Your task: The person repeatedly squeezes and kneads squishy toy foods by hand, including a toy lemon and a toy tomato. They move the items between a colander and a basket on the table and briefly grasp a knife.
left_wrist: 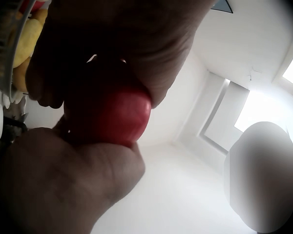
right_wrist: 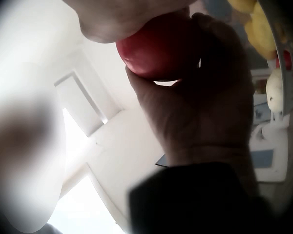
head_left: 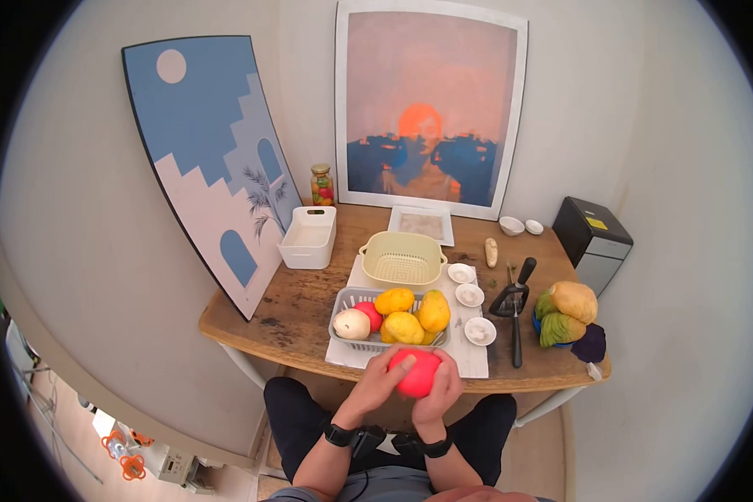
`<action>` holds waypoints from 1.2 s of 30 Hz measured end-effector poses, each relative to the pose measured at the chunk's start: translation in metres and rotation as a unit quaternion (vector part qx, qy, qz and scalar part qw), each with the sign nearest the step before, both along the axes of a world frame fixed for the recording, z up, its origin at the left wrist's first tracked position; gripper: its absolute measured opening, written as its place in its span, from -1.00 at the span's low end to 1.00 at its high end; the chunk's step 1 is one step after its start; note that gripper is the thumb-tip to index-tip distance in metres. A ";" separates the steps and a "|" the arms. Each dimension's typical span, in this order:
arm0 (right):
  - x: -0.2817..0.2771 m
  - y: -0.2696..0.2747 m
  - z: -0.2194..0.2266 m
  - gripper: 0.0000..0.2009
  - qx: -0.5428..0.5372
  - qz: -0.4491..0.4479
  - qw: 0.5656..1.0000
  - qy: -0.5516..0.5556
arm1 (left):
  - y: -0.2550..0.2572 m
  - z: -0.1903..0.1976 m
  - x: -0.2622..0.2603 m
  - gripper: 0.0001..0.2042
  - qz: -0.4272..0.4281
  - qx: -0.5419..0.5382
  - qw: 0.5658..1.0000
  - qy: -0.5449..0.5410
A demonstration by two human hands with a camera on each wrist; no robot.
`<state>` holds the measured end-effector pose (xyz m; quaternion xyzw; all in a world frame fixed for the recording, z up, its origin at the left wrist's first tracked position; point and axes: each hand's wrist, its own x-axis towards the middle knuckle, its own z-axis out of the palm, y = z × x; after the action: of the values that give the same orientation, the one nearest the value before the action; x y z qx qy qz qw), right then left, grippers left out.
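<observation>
Both hands hold a smooth, round, pinkish-red fruit in front of the table edge. My left hand grips it from the left, its thumb lying over the near face. From the other side my right hand curls its fingers round it. In the left wrist view the red fruit is wedged between the two hands. The right wrist view shows the same fruit with fingers wrapped about it. Just beyond the hands is a grey basket with several yellow fruits, another red one and a whitish round vegetable.
Behind the basket stands a cream colander; a white bin is farther left. Small white dishes line the right. Beyond them lie dark-handled utensils and a blue bowl of vegetables. Framed pictures lean at the back.
</observation>
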<state>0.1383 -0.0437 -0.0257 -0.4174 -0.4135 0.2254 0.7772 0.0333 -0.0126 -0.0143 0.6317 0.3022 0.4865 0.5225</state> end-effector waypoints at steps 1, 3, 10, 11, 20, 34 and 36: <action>0.000 0.000 0.001 -0.63 0.000 0.000 1.000 -0.001 | -0.001 0.000 -0.002 -0.61 -0.020 -0.088 0.995 -0.043; -0.001 -0.002 0.002 -0.58 0.157 -0.089 0.955 -0.236 | -0.004 0.002 -0.006 -0.60 -0.025 -0.185 0.977 -0.102; -0.001 -0.008 0.016 -0.59 0.273 -0.041 0.883 -0.381 | -0.001 0.004 -0.017 -0.58 -0.051 -0.313 0.936 -0.153; -0.002 -0.008 0.018 -0.63 0.270 -0.029 0.882 -0.386 | -0.001 0.003 -0.018 -0.58 -0.051 -0.314 0.936 -0.153; -0.009 0.005 -0.007 -0.81 0.043 0.040 0.998 -0.017 | -0.011 0.017 0.009 -0.67 0.110 0.099 0.987 0.069; -0.001 0.006 -0.004 -0.70 -0.089 0.325 0.881 0.333 | -0.013 0.024 0.007 -0.78 0.131 0.340 0.928 0.080; -0.012 0.000 0.004 -0.69 -0.055 0.272 0.922 0.269 | -0.015 0.020 0.011 -0.83 0.166 0.193 0.965 -0.061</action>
<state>0.1259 -0.0438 -0.0216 -0.2545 -0.2738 0.5542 0.7437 0.0439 -0.0273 0.0057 0.6309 0.2703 0.6532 0.3198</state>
